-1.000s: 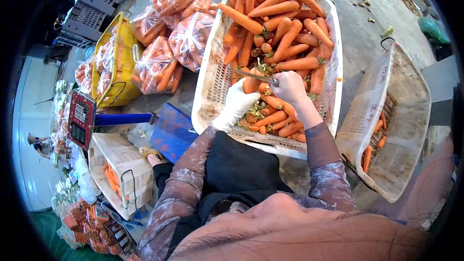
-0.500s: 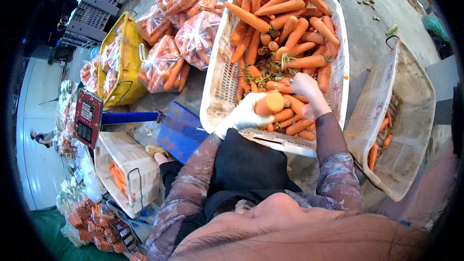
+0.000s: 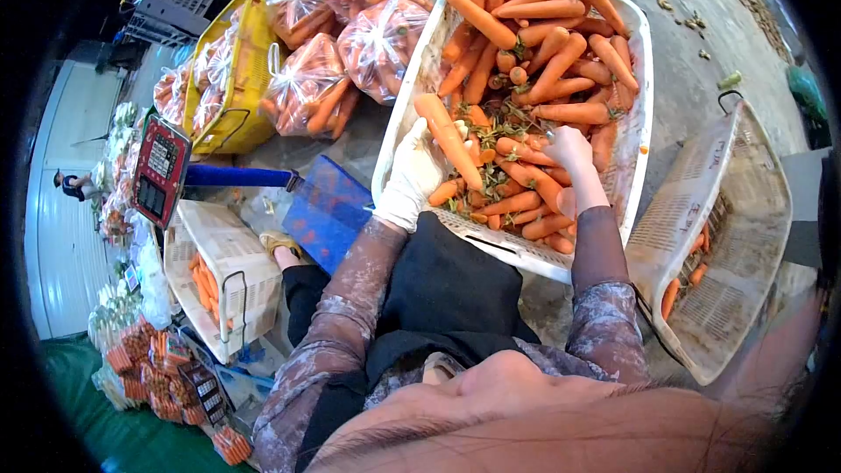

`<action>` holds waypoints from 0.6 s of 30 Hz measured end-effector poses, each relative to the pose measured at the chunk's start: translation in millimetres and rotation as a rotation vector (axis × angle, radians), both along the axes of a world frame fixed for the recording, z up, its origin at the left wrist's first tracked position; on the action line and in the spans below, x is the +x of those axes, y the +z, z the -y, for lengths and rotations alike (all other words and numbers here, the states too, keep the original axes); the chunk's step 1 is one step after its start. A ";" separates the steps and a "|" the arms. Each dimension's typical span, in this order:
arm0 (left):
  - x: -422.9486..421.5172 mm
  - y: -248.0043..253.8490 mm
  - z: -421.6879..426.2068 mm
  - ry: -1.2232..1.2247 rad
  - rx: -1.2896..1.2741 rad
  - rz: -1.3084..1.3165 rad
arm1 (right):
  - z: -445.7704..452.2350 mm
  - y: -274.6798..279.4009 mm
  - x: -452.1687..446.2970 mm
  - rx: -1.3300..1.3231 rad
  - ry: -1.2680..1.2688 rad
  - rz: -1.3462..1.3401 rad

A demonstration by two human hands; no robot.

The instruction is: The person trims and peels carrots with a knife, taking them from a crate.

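My left hand (image 3: 413,172), in a white glove, is closed around a large carrot (image 3: 448,140) that shows lengthwise, tilted over the near left part of a white plastic crate (image 3: 646,61). Beyond it, my right hand (image 3: 569,151) is bare and curled into a fist above the carrots. A small glint shows at its fingers, but what it grips is too small to make out. Whole carrots (image 3: 561,70) are heaped at the crate's far side. Cut green tops (image 3: 501,114) lie in the middle, and smaller carrots (image 3: 512,204) fill the near side.
Clear bags of carrots (image 3: 307,88) stand left of the crate, beside a yellow crate (image 3: 229,79). A scale with a red display (image 3: 161,171) and blue platform (image 3: 326,219) is at the left. Another white crate (image 3: 223,254) sits below it. At the right a tilted crate (image 3: 745,236) holds several carrots.
The carrot in my left hand has turned from end-on to lengthwise, and that hand has shifted left. My right hand stays closed above the crate. The whole view has shifted slightly.
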State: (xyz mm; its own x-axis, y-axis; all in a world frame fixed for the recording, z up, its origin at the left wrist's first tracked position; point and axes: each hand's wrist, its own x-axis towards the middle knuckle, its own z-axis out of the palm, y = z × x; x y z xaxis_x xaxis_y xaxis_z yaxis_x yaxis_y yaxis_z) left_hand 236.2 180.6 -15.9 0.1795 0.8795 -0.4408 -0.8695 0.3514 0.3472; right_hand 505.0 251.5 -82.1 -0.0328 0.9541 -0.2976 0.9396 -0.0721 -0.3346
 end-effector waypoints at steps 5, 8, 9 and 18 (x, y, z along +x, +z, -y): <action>-14.1 -25.8 6.5 -0.011 0.024 -0.088 | 16.7 21.7 -45.0 0.389 0.187 -0.475; -8.3 -33.4 7.8 0.071 -0.023 -0.100 | 39.3 34.6 -67.2 0.580 0.446 -0.375; -8.9 -34.2 8.3 0.068 -0.026 -0.104 | 42.8 35.3 -70.3 0.582 0.491 -0.357; 5.6 -22.4 10.3 -0.005 -0.074 -0.145 | 44.2 20.5 -74.7 0.554 0.394 -0.319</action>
